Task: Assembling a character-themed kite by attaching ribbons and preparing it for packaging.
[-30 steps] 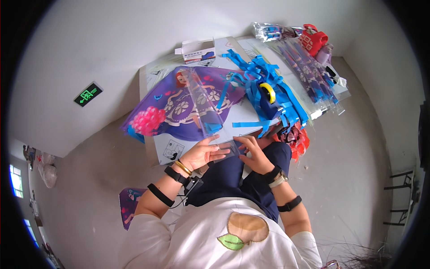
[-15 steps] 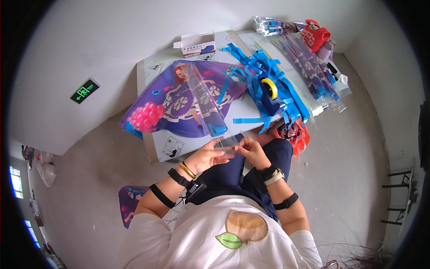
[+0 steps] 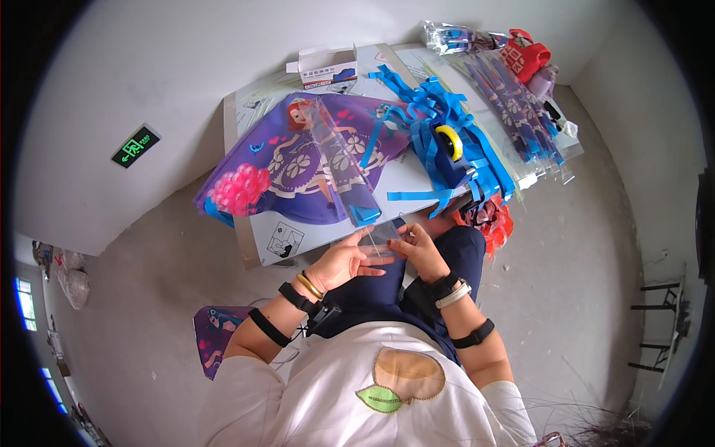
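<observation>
A long clear plastic sleeve (image 3: pixel 381 240) with a folded purple kite (image 3: pixel 344 167) inside lies slantwise over the table, its loose end reaching toward me. My left hand (image 3: pixel 339 262) holds the left side of that end between thumb and fingers, the lower fingers stretched under the film. On the right side, my right hand (image 3: pixel 423 257) pinches the film between thumb and bent fingers. A blue corner (image 3: pixel 365 216) of the folded piece shows just beyond my hands. Beneath the sleeve a purple kite (image 3: pixel 305 212) printed with a princess figure and pink balloons is spread out.
Blue ribbon strips (image 3: pixel 477 160) lie heaped right of the kite, with a yellow tape roll (image 3: pixel 449 143) on them. Several packed kites (image 3: pixel 514 112) lie farther right, near a red bag (image 3: pixel 527 58). A small white box (image 3: pixel 328 67) stands at the back. Red plastic (image 3: pixel 491 223) hangs by my knee.
My right hand has shifted slightly along the sleeve's end, and the film between my hands is spread wider. The view has tilted a little; the things on the table stay in place.
</observation>
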`<state>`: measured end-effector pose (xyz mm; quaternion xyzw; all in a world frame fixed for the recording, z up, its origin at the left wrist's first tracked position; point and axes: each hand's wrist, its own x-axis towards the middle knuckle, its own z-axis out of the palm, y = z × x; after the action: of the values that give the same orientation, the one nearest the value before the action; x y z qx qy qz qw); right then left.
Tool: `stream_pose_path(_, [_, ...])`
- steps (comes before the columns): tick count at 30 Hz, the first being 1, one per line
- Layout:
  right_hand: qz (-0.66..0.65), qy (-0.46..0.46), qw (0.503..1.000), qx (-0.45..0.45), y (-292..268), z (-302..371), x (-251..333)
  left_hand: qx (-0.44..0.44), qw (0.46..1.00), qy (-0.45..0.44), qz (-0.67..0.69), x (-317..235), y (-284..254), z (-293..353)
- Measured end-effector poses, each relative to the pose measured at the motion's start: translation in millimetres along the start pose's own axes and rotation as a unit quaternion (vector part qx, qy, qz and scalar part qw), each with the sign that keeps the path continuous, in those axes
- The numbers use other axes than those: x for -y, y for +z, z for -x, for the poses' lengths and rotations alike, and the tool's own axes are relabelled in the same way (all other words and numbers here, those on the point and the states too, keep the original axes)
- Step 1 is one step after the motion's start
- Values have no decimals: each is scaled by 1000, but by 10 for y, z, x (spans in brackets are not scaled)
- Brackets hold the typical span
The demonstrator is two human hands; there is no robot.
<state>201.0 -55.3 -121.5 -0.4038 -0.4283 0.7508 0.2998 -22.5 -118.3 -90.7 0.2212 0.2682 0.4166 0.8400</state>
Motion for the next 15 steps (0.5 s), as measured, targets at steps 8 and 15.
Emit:
stream_pose_path(8, [2,-20,1000,8,52,45,40,-70,987,-22,-145,35,59,0])
stream_pose_path(15, [-74,78,994,29,-118,63,-33,-74,995,-27,-57,128,41,-10])
